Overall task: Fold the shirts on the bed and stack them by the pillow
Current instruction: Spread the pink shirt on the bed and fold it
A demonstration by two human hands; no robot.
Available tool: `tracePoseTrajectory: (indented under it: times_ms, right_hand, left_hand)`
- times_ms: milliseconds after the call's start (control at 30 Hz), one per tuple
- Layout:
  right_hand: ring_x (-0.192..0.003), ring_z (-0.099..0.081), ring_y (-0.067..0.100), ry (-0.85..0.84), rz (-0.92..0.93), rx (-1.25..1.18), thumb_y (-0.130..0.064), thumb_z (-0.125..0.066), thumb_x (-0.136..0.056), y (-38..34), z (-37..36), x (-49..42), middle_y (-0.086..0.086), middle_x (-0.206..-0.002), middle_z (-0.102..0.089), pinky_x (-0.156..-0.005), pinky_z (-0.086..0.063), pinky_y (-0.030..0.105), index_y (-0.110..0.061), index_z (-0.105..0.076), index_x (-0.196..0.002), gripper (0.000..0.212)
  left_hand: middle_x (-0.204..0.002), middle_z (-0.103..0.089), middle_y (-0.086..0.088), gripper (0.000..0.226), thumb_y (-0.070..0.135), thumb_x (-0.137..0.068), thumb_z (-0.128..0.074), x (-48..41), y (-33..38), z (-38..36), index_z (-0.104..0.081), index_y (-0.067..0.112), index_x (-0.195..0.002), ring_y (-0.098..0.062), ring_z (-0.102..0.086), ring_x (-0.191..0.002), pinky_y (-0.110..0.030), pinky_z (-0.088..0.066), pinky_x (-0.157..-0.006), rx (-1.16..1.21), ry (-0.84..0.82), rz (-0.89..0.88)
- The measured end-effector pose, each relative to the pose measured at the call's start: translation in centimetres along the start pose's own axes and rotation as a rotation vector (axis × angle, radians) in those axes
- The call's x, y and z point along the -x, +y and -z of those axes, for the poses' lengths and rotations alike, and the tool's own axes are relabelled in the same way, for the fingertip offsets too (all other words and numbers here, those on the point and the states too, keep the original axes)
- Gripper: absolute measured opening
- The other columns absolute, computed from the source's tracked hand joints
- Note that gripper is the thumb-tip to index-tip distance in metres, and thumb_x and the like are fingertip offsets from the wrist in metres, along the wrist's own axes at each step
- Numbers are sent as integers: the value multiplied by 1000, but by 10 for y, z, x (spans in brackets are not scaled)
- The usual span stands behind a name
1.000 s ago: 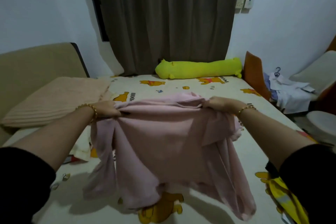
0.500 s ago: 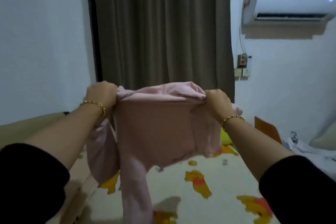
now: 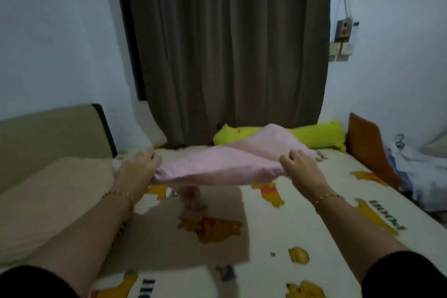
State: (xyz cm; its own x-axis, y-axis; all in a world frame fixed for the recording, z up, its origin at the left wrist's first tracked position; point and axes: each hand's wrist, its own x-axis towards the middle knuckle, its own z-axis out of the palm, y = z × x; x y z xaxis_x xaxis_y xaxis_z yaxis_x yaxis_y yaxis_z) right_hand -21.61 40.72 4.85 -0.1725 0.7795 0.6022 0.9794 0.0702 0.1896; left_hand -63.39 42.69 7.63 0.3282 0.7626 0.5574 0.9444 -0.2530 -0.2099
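Pink shirt (image 3: 217, 167) held spread between both hands, lifted above cartoon-print sheet (image 3: 266, 256) at mid-bed. Left hand (image 3: 135, 169) grips shirt's left edge, fingers curled over cloth. Right hand (image 3: 302, 167) grips right edge, knuckles up, fingers bent round fabric. One sleeve (image 3: 191, 201) hangs down from shirt's underside, end touching sheet. Far part of shirt billows up in front of yellow bolster (image 3: 319, 134). Beige pillow (image 3: 48, 201) lies just left of left hand. Dark curtain (image 3: 229, 43) hangs behind bed. Pale clothes (image 3: 423, 176) heaped off right side.
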Motion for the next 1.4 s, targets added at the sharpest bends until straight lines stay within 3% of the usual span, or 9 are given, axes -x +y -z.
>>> tracePoseTrajectory:
  times_ms: [100, 167, 267, 333, 433, 567, 733, 967, 1400]
  right_hand:
    - [-56, -56, 34, -94, 31, -7, 0, -59, -46, -17, -60, 115, 11, -67, -55, -40, -42, 37, -10, -62, -75, 31]
    - [-49, -56, 32, -277, -12, -12, 0, -65, -38, -33, -96, 193, 10, -62, -55, -34, -41, 35, -9, -64, -72, 35]
    - [-44, -54, 32, -639, -161, -70, -6, -83, -31, -48, -152, 299, 10, -58, -53, -34, -40, 34, -10, -60, -71, 46]
    - [-55, -59, 37, -744, -186, -15, -14, -78, -53, -65, -169, 356, 14, -65, -57, -45, -48, 38, -11, -54, -83, 38]
    - [-96, -56, 29, -782, -188, 88, -18, -43, -91, -79, -172, 403, 7, -101, -58, -80, -43, 41, -19, -51, -106, 17]
    - [-83, -56, 29, -747, -154, 137, -16, -33, -88, -88, -168, 406, 8, -87, -57, -74, -45, 43, -15, -60, -90, 27]
    - [-111, -50, 26, -964, -146, 196, -22, -36, -98, -80, -154, 401, 4, -116, -55, -94, -39, 39, -22, -58, -118, 30]
    - [-107, -52, 27, -935, -84, 157, -25, -44, -94, -87, -101, 451, 3, -110, -59, -92, -39, 37, -21, -64, -112, 27]
    - [-107, -50, 25, -1020, 17, 60, -17, -44, -94, -110, 8, 562, 3, -112, -57, -92, -39, 37, -21, -60, -113, 25]
  left_hand:
    - [-72, -58, -11, 52, 7, -34, -90, 102, 34, -81, -60, 10, -77, -28, -58, -57, -30, -45, -41, 51, -167, -138]
    - [-63, -54, -8, 69, 6, -18, -91, 172, 60, -130, -51, 17, -74, -24, -54, -46, -25, -41, -34, 99, -326, -180]
    - [-59, -54, -5, 63, 13, -10, -92, 266, 98, -178, -58, 17, -63, -22, -55, -44, -22, -37, -32, 141, -503, -179]
    - [-59, -55, -5, 62, 8, -4, -87, 317, 120, -198, -61, 15, -59, -22, -55, -45, -21, -35, -31, 138, -576, -202]
    - [-69, -57, -3, 64, 1, -13, -80, 369, 138, -218, -65, 15, -73, -21, -56, -55, -23, -35, -38, 72, -666, -179]
    - [-75, -55, -10, 57, -7, -29, -77, 380, 145, -220, -62, 8, -81, -28, -53, -62, -28, -37, -45, 34, -594, -20]
    - [-90, -56, -13, 42, -9, -58, -70, 380, 142, -197, -59, 8, -94, -31, -55, -79, -36, -42, -56, -54, -577, 59]
    - [-64, -49, -16, 52, -17, -32, -78, 441, 147, -137, -55, 3, -74, -31, -53, -52, -33, -39, -39, 25, -482, -54]
    - [-62, -51, -15, 61, -22, -22, -75, 564, 149, -43, -55, 3, -74, -29, -54, -51, -32, -41, -43, 130, -520, -118]
